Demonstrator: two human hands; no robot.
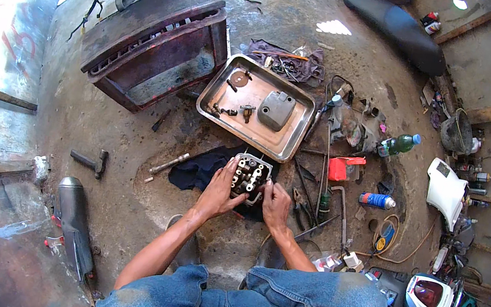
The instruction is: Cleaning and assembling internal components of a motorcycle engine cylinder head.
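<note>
A metal engine cylinder head [251,176] rests between my feet, partly on a dark cloth [195,168], its valve gear facing up. My left hand [219,189] grips its left side, fingers along the upper edge and thumb at the lower edge. Against its right side, my right hand [276,207] is closed, fingers curled and pinched near the rim; what they hold, if anything, is hidden. Just beyond lies a metal tray [217,89] carrying a grey valve cover [276,110], a round brown disc [239,79] and small dark parts.
A hammer [89,162] and an exhaust muffler [75,217] lie at left. On the right are pliers [299,208], a red box [345,168], a spray can [377,200] and a green bottle [399,145]. A dark wooden stand [154,44] bears an engine at far left.
</note>
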